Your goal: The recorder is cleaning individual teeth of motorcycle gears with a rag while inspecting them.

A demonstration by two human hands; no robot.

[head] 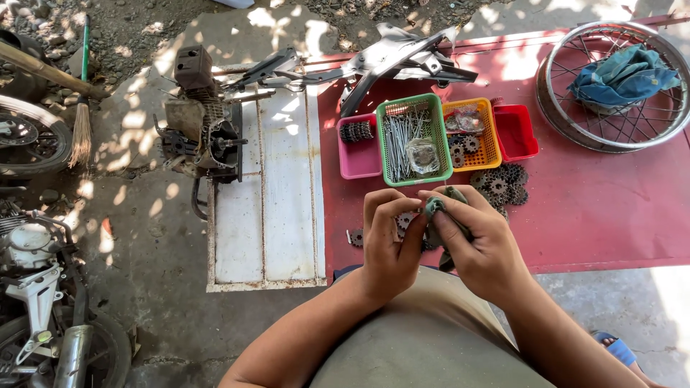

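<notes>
- My left hand (388, 248) pinches a small sprocket (407, 221) by its rim, thumb and fingers closed on it; most of it is hidden behind my fingers.
- My right hand (478, 244) is closed on a grey-green rag (435, 207), pressing it against the sprocket at about 3 o'clock of it.
- Both sit just over the near edge of the red table (611, 208), in front of my lap.
- To do this well, I judge I should hold the sprocket by the rim only, keep the rag bunched tight under my thumb, and work tooth by tooth so grit does not stay in the gaps.
- The sprocket is round, so it has no long axis; its flat face seems to tilt up toward me, though I cannot tell exactly.
- At 12 o'clock stands a green basket (415, 138) of spokes, with a pink tray (359, 154) at 11.
- At 1 o'clock lies a pile of sprockets (501, 183).
- Further at 2 o'clock rests a wheel rim (614, 86).
</notes>
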